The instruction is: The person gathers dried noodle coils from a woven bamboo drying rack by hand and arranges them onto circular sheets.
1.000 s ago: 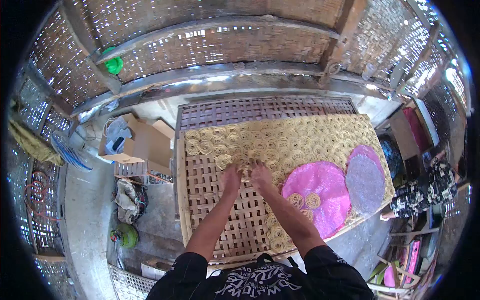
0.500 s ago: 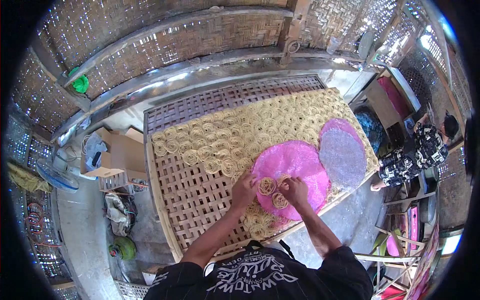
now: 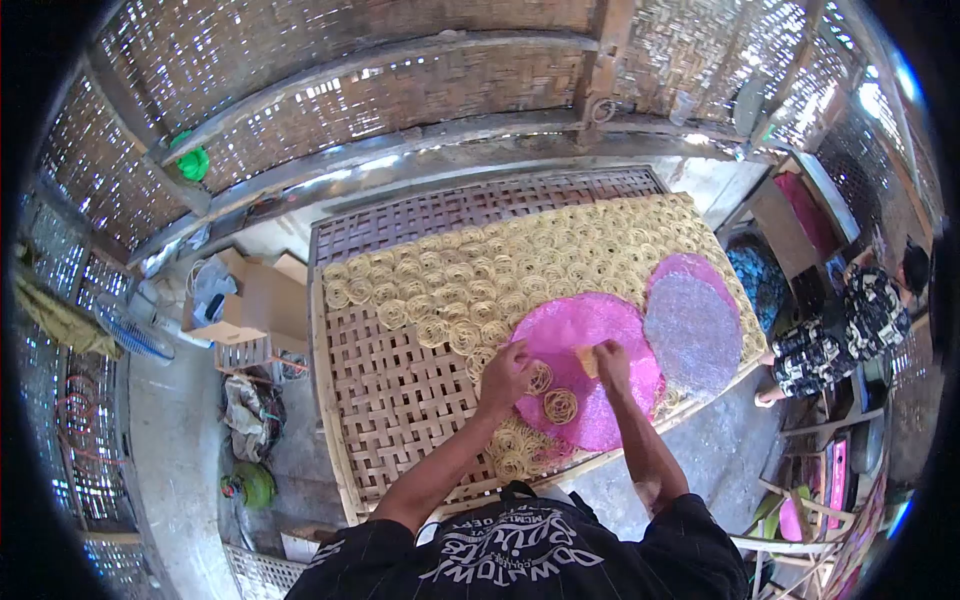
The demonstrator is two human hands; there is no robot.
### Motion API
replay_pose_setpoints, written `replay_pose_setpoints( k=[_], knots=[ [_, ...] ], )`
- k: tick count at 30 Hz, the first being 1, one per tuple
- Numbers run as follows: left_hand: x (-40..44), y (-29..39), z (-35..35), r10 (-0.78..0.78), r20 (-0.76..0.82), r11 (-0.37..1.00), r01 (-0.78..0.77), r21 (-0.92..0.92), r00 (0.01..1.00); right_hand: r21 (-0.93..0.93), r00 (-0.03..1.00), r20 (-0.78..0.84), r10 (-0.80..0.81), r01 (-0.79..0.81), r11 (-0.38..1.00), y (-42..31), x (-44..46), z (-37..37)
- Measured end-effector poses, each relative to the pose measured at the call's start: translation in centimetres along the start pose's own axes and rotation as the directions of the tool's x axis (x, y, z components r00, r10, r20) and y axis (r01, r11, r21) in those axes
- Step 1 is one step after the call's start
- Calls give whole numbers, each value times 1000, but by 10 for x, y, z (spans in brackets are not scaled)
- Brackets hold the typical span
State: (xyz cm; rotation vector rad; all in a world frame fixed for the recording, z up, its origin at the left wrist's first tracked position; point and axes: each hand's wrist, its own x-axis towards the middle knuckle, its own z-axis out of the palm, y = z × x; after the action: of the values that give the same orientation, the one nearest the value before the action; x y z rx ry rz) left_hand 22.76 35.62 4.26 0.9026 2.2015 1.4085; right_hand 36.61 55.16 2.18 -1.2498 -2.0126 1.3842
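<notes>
A round pink mesh sheet [image 3: 575, 320] lies over part of a woven bamboo rack [image 3: 385, 385], which bears many rows of coiled noodle nests [image 3: 455, 275]. My right hand [image 3: 612, 364] is closed on a noodle nest [image 3: 588, 362], held tilted above the pink sheet. My left hand [image 3: 507, 374] is at the sheet's left edge with its fingers curled; what they grip, if anything, is hidden. Beside these fingers a partly covered nest [image 3: 539, 377] rests on the sheet. Another nest [image 3: 561, 406] lies on the sheet between my hands.
A second, paler round sheet [image 3: 692, 335] overlaps the nests to the right. Another person [image 3: 845, 325] is at the far right. On the left are a cardboard box [image 3: 262, 300], a fan [image 3: 135, 328] and a green gas cylinder [image 3: 250, 485]. A woven wall stands behind the rack.
My right hand has risen from the pink sheet and moved slightly right, lifting a noodle nest. My left hand stays by the sheet's edge. The camera view has shifted slightly.
</notes>
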Motion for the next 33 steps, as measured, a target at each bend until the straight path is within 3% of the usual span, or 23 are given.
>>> replay_pose_setpoints(
  k=[2,4,6,9,10,12,14,15,18,19,20,21,23,27,30,33],
  knots=[
    [6,-13,10,-23,80,998,27,-49,997,226,999,27,32,-37,973,-12,10,-2],
    [12,-10,12,-64,154,947,109,-302,986,390,991,130,14,-65,919,-36,7,16],
    [18,-18,7,-60,196,802,164,-574,979,533,966,258,28,-166,830,-52,4,45],
    [14,-31,-28,-306,324,470,438,-766,895,535,890,449,81,-341,773,-75,-10,99],
    [12,-41,-36,-304,222,539,359,-762,927,500,887,459,51,-305,810,-80,-13,115],
    [6,-72,-58,-387,90,659,344,-669,918,424,874,486,-3,-232,875,-76,-17,150],
    [-1,-92,-79,-442,-2,718,352,-600,897,266,864,435,-252,144,953,-48,-11,201],
    [-4,-97,-89,-460,-27,726,359,-586,887,175,823,425,-376,332,927,-39,-9,219],
    [-5,-115,-100,-528,-155,783,408,-469,835,-125,834,461,-303,399,909,-53,-18,241],
    [-3,-124,-101,-545,-208,801,431,-416,812,-153,826,438,-355,458,876,-54,-18,249],
    [1,-125,-99,-455,-372,877,335,-344,809,-184,814,415,-406,512,839,-51,-18,256],
    [1,-126,-99,-414,-396,910,380,-166,820,-218,799,394,-455,562,798,-47,-18,262],
    [2,-116,-105,-320,-412,879,429,205,853,-294,791,393,-468,591,751,-44,-16,268],
    [9,-129,-99,-321,-484,827,490,275,814,-375,775,361,-519,630,680,-48,-24,264],
    [2,-128,-103,-282,-487,855,447,264,827,-431,863,277,-423,505,748,-74,-42,236],
    [-11,-101,-113,-247,-400,874,382,302,883,-338,898,288,-334,421,842,-77,-52,190]
  ],
)
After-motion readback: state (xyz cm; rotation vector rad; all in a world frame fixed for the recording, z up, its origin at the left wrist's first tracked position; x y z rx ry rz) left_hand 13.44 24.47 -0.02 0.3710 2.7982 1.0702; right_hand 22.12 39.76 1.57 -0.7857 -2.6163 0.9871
